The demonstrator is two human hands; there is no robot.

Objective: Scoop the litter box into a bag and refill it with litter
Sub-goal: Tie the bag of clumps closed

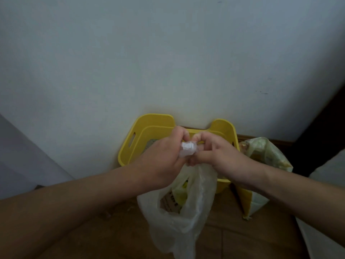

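Observation:
A yellow litter box [130,144] stands on the floor against the white wall, with a patch of grey litter showing inside at its left. In front of it hangs a translucent white plastic bag [186,208] with something yellow and brown inside. My left hand [164,156] grips the bag's bunched top, which sticks out white between my fingers. My right hand [218,152] pinches the same bunched plastic from the right, fingers curled. Both hands meet above the box and hide most of its inside.
A yellow-and-white litter sack [261,159] with an open top leans at the right of the box. The floor [242,238] is brown wood. A pale panel stands at the far left, a dark edge at the far right.

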